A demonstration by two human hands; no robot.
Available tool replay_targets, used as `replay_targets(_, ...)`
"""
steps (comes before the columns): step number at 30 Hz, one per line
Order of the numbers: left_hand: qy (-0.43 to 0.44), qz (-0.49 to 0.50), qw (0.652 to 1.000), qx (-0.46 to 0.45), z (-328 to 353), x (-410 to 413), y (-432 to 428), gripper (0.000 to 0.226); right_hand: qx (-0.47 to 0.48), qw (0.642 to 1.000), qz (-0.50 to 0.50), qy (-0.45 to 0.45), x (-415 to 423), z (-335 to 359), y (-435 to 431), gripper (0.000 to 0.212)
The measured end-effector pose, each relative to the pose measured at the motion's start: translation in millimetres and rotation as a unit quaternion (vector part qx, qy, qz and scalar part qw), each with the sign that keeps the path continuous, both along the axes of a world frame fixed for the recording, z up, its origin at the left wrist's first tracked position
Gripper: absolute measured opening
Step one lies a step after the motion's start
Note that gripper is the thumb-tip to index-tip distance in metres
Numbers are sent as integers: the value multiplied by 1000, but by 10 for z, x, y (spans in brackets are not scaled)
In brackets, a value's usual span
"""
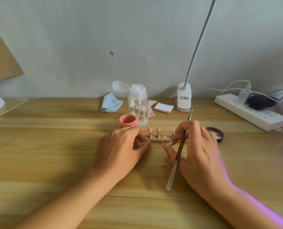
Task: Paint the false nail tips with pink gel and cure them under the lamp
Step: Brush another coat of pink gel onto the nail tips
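1. Nail tips, two glossy pink ovals, stand on metal pegs on a narrow wooden strip between your hands.
2. Your left hand pinches the strip's left end; your right hand grips a slim brush.
3. Round, open pink gel jar stands just behind.

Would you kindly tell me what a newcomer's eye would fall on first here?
Two hands meet at the centre: the right hand holds a long brush, the left hand holds the left end of a wooden stand. On it stand two pink nail tips, with an open pink gel jar just behind.
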State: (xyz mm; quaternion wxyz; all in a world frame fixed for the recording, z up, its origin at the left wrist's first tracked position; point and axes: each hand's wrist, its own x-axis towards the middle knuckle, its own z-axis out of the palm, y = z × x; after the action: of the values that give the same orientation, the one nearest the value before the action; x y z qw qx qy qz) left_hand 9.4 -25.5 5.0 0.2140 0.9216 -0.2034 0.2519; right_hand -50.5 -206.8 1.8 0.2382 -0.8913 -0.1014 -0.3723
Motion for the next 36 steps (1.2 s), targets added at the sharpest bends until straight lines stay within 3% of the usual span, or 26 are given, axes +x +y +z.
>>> replay_targets(2,4,-61,998,-15,-21,-71,-19,20,19,1000,4,0,-2,0,-11,47)
replay_targets(8,128,-220,960,-120,-68,-126,-124,31,25,999,26,13,-47,19,20,44)
replay_targets(12,167,-218,952,-134,-83,-44,-52,20,23,998,50,31,-132,107,71,32)
replay_targets(17,303,-234,915,-125,91,189,277,15,190,971,119,80,-202,286,184,29)
replay_targets(19,325,-223,912,-115,196,303,474,15,205,965,134,94,-103,422,289,22)
replay_targets(22,318,-175,919,-151,210,398,679,18,233,949,149,150,192,656,415,12)
replay_targets(26,273,-119,938,-176,33,394,715,9,143,970,64,187,635,788,563,14)
replay_targets(28,255,-103,942,-190,-5,381,691,18,126,971,25,201,789,751,609,15)
replay_targets(36,195,-71,971,-115,-59,327,632,27,51,968,-64,239,1000,539,692,19)
